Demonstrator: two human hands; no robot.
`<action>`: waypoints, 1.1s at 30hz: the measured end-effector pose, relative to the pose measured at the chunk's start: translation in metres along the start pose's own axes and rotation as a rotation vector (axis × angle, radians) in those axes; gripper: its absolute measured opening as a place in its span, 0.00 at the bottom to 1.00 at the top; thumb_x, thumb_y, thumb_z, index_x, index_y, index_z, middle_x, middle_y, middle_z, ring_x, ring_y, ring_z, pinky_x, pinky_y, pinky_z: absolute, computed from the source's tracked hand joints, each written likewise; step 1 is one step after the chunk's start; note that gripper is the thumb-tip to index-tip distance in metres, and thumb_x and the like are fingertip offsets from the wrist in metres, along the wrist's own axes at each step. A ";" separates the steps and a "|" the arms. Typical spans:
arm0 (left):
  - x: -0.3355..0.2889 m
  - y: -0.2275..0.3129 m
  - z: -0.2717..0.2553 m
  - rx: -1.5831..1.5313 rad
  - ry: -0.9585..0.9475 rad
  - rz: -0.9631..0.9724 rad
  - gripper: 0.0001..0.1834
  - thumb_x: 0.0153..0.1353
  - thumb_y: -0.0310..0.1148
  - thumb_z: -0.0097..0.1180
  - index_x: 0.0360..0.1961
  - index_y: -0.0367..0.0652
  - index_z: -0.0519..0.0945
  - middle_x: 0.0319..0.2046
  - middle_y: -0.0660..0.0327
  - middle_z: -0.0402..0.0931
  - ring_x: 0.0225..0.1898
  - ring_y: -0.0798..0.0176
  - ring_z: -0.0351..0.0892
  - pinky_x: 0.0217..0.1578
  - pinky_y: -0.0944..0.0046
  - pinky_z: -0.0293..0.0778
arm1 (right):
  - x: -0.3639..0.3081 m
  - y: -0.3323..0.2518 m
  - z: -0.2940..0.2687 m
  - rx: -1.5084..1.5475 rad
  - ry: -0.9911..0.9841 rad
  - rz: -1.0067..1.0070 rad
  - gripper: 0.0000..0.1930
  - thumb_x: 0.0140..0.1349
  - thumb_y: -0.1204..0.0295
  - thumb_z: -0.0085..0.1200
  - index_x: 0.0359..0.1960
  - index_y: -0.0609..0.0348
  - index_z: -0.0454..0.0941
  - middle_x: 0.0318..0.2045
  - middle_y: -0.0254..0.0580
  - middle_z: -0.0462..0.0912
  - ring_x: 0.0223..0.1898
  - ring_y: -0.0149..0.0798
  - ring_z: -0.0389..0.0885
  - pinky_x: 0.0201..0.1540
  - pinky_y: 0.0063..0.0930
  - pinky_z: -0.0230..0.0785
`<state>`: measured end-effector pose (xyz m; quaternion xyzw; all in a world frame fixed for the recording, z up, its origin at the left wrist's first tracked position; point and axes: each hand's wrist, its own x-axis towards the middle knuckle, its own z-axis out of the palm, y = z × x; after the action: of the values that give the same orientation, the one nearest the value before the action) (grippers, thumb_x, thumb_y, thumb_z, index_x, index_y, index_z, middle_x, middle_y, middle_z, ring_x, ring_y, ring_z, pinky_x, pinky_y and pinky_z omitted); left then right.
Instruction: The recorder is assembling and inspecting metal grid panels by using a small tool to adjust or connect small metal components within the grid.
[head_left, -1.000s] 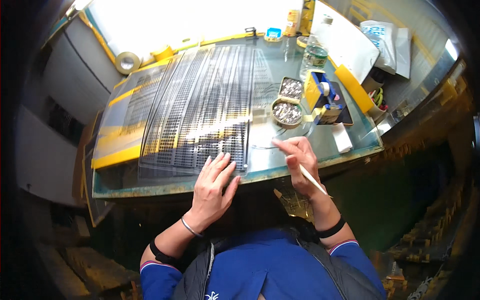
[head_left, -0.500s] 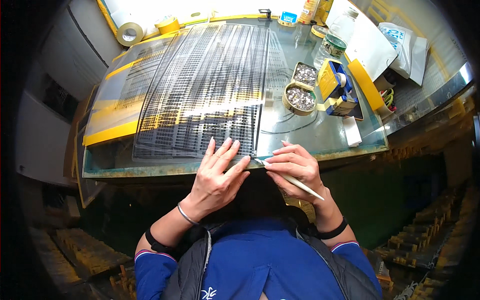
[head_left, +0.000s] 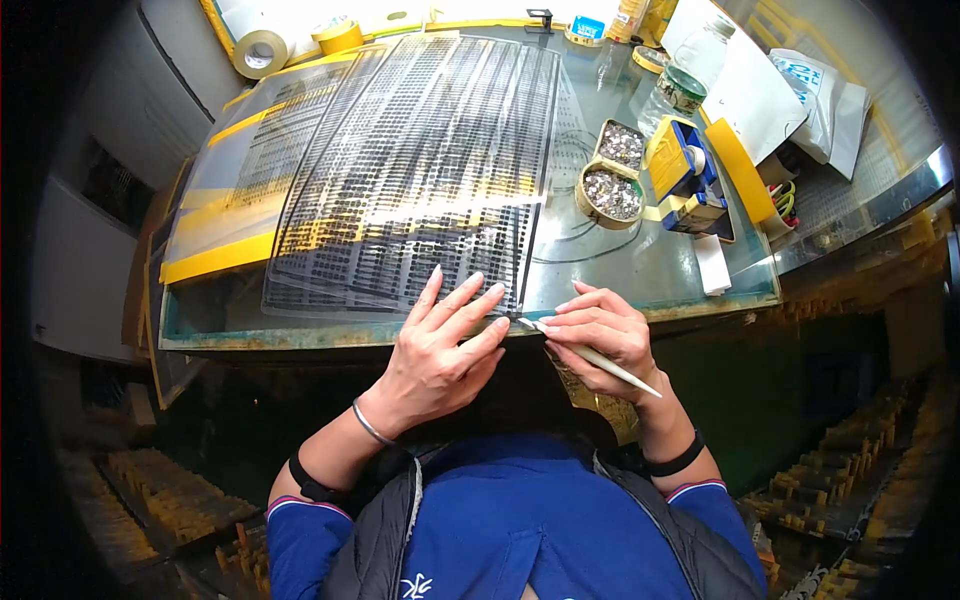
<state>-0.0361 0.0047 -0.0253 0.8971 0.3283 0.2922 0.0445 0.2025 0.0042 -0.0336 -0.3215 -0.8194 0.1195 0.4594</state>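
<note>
A large clear film sheet (head_left: pixel 410 150) printed with rows of black marks lies on the glass tabletop. My left hand (head_left: pixel 440 340) rests on its near right corner, fingers spread flat and thumb tip close to the edge. Between the thumb and fingers of my right hand (head_left: pixel 605 338) is a slim white pen-shaped tool (head_left: pixel 612 370), held slantwise like a pencil. Its thin tip points left and meets the area of the sheet's near right corner, beside my left thumb. Whether the tip is a blade is too small to tell.
More film with yellow strips (head_left: pixel 220 255) lies to the left. On the right stand two small tins (head_left: pixel 610 195) of pale bits, a blue-yellow tape dispenser (head_left: pixel 685 180), a white block (head_left: pixel 712 265) and a clear jar (head_left: pixel 690 75). Tape rolls (head_left: pixel 262 53) sit far left. The table's front edge (head_left: pixel 330 338) runs before me.
The whole view has shifted a little. Both hands appear slightly further right, still at the same corner of the film sheet, with the same holds.
</note>
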 end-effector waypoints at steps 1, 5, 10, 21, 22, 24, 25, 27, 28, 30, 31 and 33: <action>0.002 0.000 0.000 -0.004 -0.001 -0.002 0.17 0.48 0.30 0.64 0.42 0.44 0.80 0.54 0.53 0.73 0.60 0.48 0.70 0.63 0.39 0.57 | 0.000 0.000 0.001 -0.001 -0.003 0.004 0.10 0.46 0.79 0.67 0.32 0.55 0.84 0.31 0.35 0.86 0.35 0.38 0.83 0.50 0.41 0.74; 0.005 -0.002 0.001 -0.067 0.003 -0.006 0.16 0.46 0.27 0.62 0.40 0.43 0.80 0.52 0.53 0.75 0.58 0.48 0.72 0.63 0.39 0.58 | -0.003 0.003 0.005 -0.039 0.020 -0.021 0.09 0.46 0.78 0.67 0.30 0.53 0.84 0.30 0.34 0.86 0.34 0.37 0.83 0.49 0.41 0.75; 0.006 -0.001 -0.001 -0.089 0.009 -0.012 0.16 0.45 0.26 0.61 0.39 0.43 0.80 0.51 0.53 0.75 0.57 0.49 0.73 0.62 0.39 0.58 | -0.004 0.004 0.009 -0.075 0.040 -0.053 0.09 0.45 0.77 0.67 0.30 0.52 0.84 0.29 0.33 0.85 0.33 0.37 0.83 0.49 0.40 0.75; 0.017 -0.003 0.009 -0.086 0.122 -0.119 0.06 0.51 0.33 0.66 0.29 0.45 0.81 0.42 0.60 0.81 0.50 0.54 0.77 0.56 0.46 0.66 | 0.011 0.000 0.020 0.283 0.131 0.387 0.09 0.67 0.74 0.50 0.44 0.63 0.78 0.34 0.47 0.85 0.36 0.40 0.84 0.43 0.30 0.75; 0.020 -0.003 0.008 -0.090 0.129 -0.147 0.07 0.50 0.33 0.66 0.28 0.45 0.81 0.41 0.61 0.81 0.47 0.55 0.78 0.53 0.49 0.68 | 0.013 0.001 0.020 0.234 0.039 0.372 0.10 0.69 0.72 0.48 0.45 0.65 0.77 0.36 0.47 0.85 0.40 0.36 0.84 0.45 0.28 0.74; 0.027 -0.002 0.004 -0.106 0.137 -0.141 0.07 0.49 0.32 0.67 0.28 0.44 0.82 0.37 0.62 0.80 0.41 0.56 0.77 0.46 0.54 0.70 | 0.018 0.002 0.017 0.029 0.031 0.205 0.10 0.61 0.74 0.57 0.44 0.60 0.79 0.34 0.45 0.84 0.33 0.44 0.83 0.36 0.33 0.75; 0.029 -0.002 0.003 -0.151 0.093 -0.169 0.07 0.49 0.31 0.67 0.28 0.43 0.82 0.35 0.62 0.80 0.39 0.57 0.77 0.44 0.56 0.70 | 0.017 0.003 0.016 0.007 0.010 0.166 0.11 0.59 0.74 0.58 0.43 0.59 0.79 0.33 0.44 0.84 0.34 0.45 0.83 0.36 0.34 0.75; 0.033 -0.003 0.002 -0.208 0.036 -0.196 0.06 0.49 0.28 0.66 0.29 0.42 0.83 0.30 0.61 0.77 0.36 0.57 0.75 0.40 0.59 0.71 | 0.015 0.005 0.015 -0.013 -0.038 0.131 0.14 0.55 0.69 0.63 0.43 0.59 0.79 0.34 0.42 0.84 0.36 0.44 0.82 0.38 0.34 0.75; 0.034 -0.003 0.002 -0.207 0.035 -0.193 0.06 0.49 0.28 0.66 0.29 0.42 0.83 0.30 0.61 0.77 0.36 0.57 0.75 0.40 0.59 0.71 | 0.015 0.004 0.014 -0.014 -0.035 0.131 0.14 0.55 0.69 0.63 0.43 0.59 0.79 0.34 0.42 0.84 0.36 0.44 0.82 0.38 0.34 0.75; 0.035 -0.001 0.002 -0.256 -0.027 -0.227 0.06 0.50 0.28 0.65 0.30 0.41 0.82 0.29 0.58 0.75 0.35 0.55 0.75 0.37 0.59 0.72 | 0.015 0.002 0.014 -0.001 -0.052 0.125 0.19 0.51 0.67 0.67 0.43 0.58 0.78 0.35 0.42 0.84 0.37 0.44 0.82 0.39 0.34 0.75; 0.036 0.000 0.002 -0.256 -0.029 -0.224 0.06 0.50 0.28 0.65 0.30 0.41 0.82 0.29 0.58 0.75 0.35 0.55 0.75 0.37 0.59 0.72 | 0.014 0.004 0.015 -0.005 -0.051 0.125 0.21 0.49 0.65 0.68 0.43 0.58 0.78 0.35 0.41 0.84 0.37 0.44 0.82 0.39 0.34 0.75; 0.039 0.004 0.003 -0.271 -0.053 -0.236 0.06 0.52 0.26 0.62 0.31 0.39 0.79 0.28 0.55 0.72 0.34 0.52 0.75 0.35 0.57 0.73 | 0.014 0.003 0.014 -0.007 -0.050 0.135 0.20 0.49 0.66 0.68 0.43 0.58 0.78 0.34 0.41 0.84 0.37 0.44 0.82 0.39 0.34 0.75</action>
<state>-0.0085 0.0264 -0.0071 0.8455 0.3879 0.3025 0.2075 0.1866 0.0168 -0.0336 -0.3746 -0.8074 0.1555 0.4285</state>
